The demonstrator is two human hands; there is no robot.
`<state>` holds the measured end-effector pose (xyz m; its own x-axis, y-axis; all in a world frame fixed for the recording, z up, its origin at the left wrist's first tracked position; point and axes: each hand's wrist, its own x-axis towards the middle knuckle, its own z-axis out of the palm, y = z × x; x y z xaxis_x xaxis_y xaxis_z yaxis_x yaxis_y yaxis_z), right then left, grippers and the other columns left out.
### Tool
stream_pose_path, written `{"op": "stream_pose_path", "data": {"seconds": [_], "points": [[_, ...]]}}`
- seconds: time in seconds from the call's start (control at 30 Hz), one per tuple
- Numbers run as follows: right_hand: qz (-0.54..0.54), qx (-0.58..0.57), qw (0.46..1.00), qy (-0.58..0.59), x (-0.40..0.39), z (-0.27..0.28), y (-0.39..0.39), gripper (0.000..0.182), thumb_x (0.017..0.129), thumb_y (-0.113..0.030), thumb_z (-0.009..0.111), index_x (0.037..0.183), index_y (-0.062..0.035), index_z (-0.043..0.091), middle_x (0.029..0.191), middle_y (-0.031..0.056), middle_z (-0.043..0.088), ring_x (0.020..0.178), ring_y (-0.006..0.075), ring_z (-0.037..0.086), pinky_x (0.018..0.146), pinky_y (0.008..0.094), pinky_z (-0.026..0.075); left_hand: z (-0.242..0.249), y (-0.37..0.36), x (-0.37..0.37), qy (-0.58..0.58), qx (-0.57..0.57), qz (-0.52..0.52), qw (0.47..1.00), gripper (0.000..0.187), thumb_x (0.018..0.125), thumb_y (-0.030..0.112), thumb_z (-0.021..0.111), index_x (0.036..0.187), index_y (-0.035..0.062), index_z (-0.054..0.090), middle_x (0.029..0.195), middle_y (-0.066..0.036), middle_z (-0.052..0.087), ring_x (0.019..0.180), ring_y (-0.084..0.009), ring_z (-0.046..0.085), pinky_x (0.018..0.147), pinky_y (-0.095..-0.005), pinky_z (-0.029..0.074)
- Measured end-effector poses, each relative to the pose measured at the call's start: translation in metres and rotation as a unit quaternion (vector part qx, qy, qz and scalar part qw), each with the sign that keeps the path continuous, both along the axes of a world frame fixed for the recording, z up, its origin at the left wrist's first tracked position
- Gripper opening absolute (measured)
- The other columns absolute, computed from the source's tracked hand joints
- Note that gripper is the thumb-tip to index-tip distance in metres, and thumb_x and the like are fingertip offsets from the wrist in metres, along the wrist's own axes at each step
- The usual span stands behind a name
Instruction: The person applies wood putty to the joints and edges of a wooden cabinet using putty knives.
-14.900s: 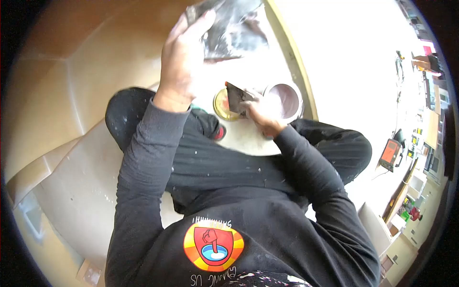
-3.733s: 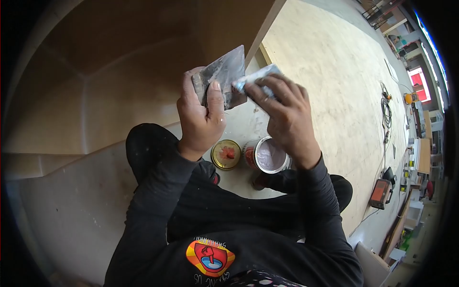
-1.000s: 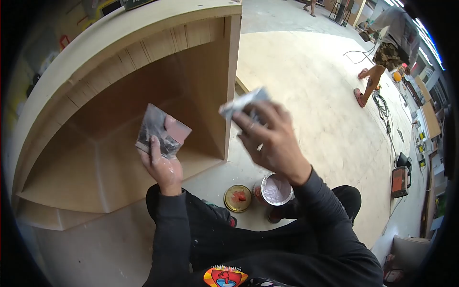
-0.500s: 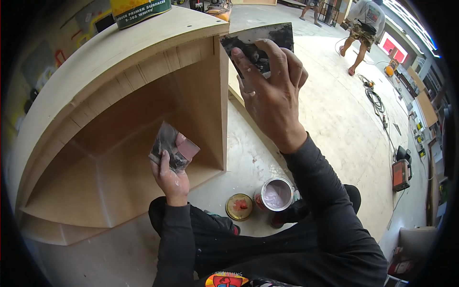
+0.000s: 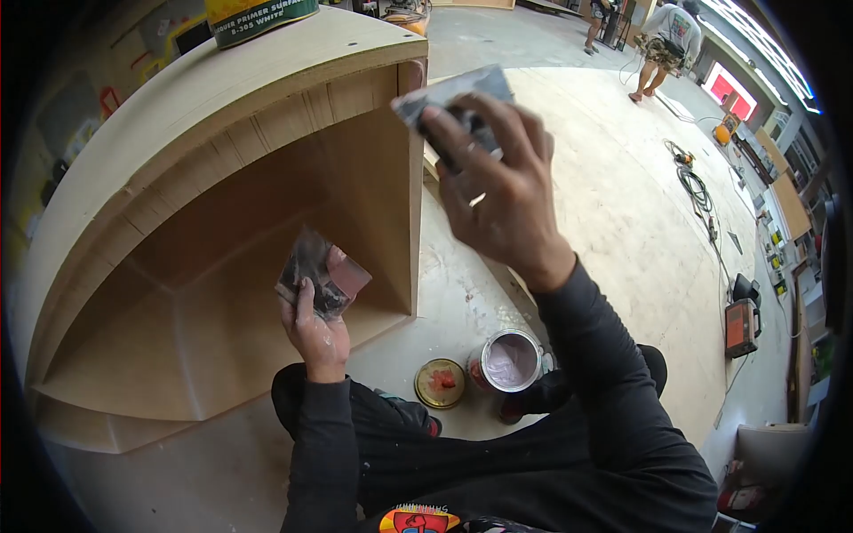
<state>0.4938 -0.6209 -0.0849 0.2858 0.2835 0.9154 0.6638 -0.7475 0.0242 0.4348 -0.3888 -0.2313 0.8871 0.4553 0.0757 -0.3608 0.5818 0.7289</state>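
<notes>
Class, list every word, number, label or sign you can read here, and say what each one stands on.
"QUER PRIMER SURFA", on the primer can; both ends of the line are lost around its curve.
"8-305 WHITE", beneath that on the same can; the 8 may be a B.
Too small or blurred to read: the white lettering on the dark sweatshirt, the print on the co-worker's shirt, and the open can's side.

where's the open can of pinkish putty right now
In the head view, the open can stands on the floor right of centre, low down, just right of the round lid.
</notes>
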Motion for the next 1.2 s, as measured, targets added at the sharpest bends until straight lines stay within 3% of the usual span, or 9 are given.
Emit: {"op": "stream_pose_path", "data": {"seconds": [0.2, 0.27, 0.6, 0.67, 0.8, 0.87, 0.97, 1.07, 1.2], "points": [[-0.05, -0.003, 0.998, -0.03, 0.009, 0.013, -0.003, 0.053, 0.076, -0.007, 0.073, 0.128, -0.0164, 0.068, 0.126, 0.0097, 0.06, 0.109, 0.0327, 0.053, 0.095, 0.0428, 0.044, 0.002, -0.003, 0.001, 0.004, -0.009, 0.003, 1.0, 0.032, 0.098, 0.012, 0.057, 0.129, 0.005, 0.052, 0.124, -0.009, 0.061, 0.109, -0.0208, 0.063, 0.074, -0.0375, 0.06], [-0.039, 0.006, 0.998, -0.042, 0.019, 0.011, -0.003, 0.058, 0.073, -0.012, 0.075, 0.13, -0.0211, 0.066, 0.129, 0.009, 0.055, 0.118, 0.0314, 0.048, 0.088, 0.0454, 0.037, 0.002, -0.003, 0.001, 0.004, -0.012, 0.007, 1.0, 0.032, 0.097, 0.012, 0.057, 0.128, 0.005, 0.053, 0.124, -0.009, 0.061, 0.109, -0.0206, 0.063, 0.074, -0.0373, 0.06], [-0.061, -0.028, 0.998, -0.005, 0.011, 0.002, -0.002, 0.058, 0.072, -0.012, 0.075, 0.128, -0.0197, 0.067, 0.127, 0.0103, 0.056, 0.116, 0.0329, 0.049, 0.085, 0.0454, 0.038, -0.002, 0.001, 0.002, 0.009, -0.012, 0.009, 1.0, 0.035, 0.097, 0.014, 0.059, 0.13, 0.005, 0.053, 0.125, -0.009, 0.06, 0.111, -0.0212, 0.062, 0.076, -0.0365, 0.06], [-0.007, -0.023, 0.999, 0.038, 0.008, -0.002, -0.004, 0.057, 0.071, -0.01, 0.075, 0.127, -0.0174, 0.068, 0.125, 0.0096, 0.057, 0.113, 0.0331, 0.05, 0.087, 0.0456, 0.041, -0.002, 0.001, 0.002, 0.007, -0.018, 0.013, 1.0, 0.035, 0.097, 0.014, 0.06, 0.13, 0.0048, 0.053, 0.125, -0.009, 0.06, 0.112, -0.0212, 0.062, 0.077, -0.0366, 0.06], [0.123, 0.074, 0.99, 0.0, 0.013, 0.004, 0.005, 0.052, 0.077, -0.001, 0.072, 0.127, -0.0148, 0.068, 0.122, 0.0145, 0.056, 0.108, 0.0344, 0.05, 0.091, 0.0448, 0.044, -0.002, 0.001, 0.001, 0.005, -0.013, -0.009, 1.0, 0.035, 0.096, 0.013, 0.06, 0.13, 0.0046, 0.053, 0.127, -0.009, 0.06, 0.113, -0.0215, 0.061, 0.078, -0.0371, 0.059], [0.134, 0.061, 0.989, -0.02, 0.026, -0.002, 0.013, 0.057, 0.078, 0.001, 0.071, 0.133, -0.0117, 0.06, 0.123, 0.0195, 0.053, 0.109, 0.0375, 0.048, 0.093, 0.0465, 0.043, -0.002, 0.002, 0.001, 0.005, -0.006, -0.016, 1.0, 0.035, 0.096, 0.013, 0.06, 0.13, 0.0046, 0.053, 0.127, -0.009, 0.06, 0.113, -0.0218, 0.061, 0.079, -0.0373, 0.059], [0.159, 0.073, 0.983, -0.053, 0.047, -0.012, 0.025, 0.06, 0.081, 0.012, 0.06, 0.134, -0.003, 0.035, 0.131, 0.0271, 0.043, 0.119, 0.0399, 0.046, 0.102, 0.046, 0.04, -0.006, 0.004, 0.004, 0.007, -0.009, -0.01, 1.0, 0.035, 0.096, 0.012, 0.06, 0.129, 0.0046, 0.053, 0.128, -0.009, 0.059, 0.114, -0.022, 0.061, 0.078, -0.0375, 0.059], [0.133, 0.095, 0.984, -0.073, 0.058, -0.016, 0.031, 0.058, 0.082, 0.01, 0.06, 0.134, -0.0043, 0.04, 0.131, 0.0258, 0.043, 0.119, 0.0394, 0.044, 0.102, 0.0457, 0.039, -0.007, 0.004, 0.004, 0.009, -0.011, 0.0, 1.0, 0.034, 0.096, 0.012, 0.059, 0.129, 0.0047, 0.053, 0.128, -0.009, 0.059, 0.113, -0.0228, 0.061, 0.078, -0.0381, 0.059], [0.091, 0.087, 0.989, -0.078, 0.065, -0.026, 0.031, 0.058, 0.081, 0.009, 0.061, 0.135, -0.0067, 0.045, 0.132, 0.0243, 0.042, 0.12, 0.0393, 0.042, 0.102, 0.0464, 0.037, -0.005, 0.003, 0.003, 0.009, -0.012, -0.001, 1.0, 0.035, 0.096, 0.01, 0.059, 0.129, 0.0038, 0.052, 0.129, -0.009, 0.059, 0.116, -0.0228, 0.059, 0.09, -0.0384, 0.054]]}}
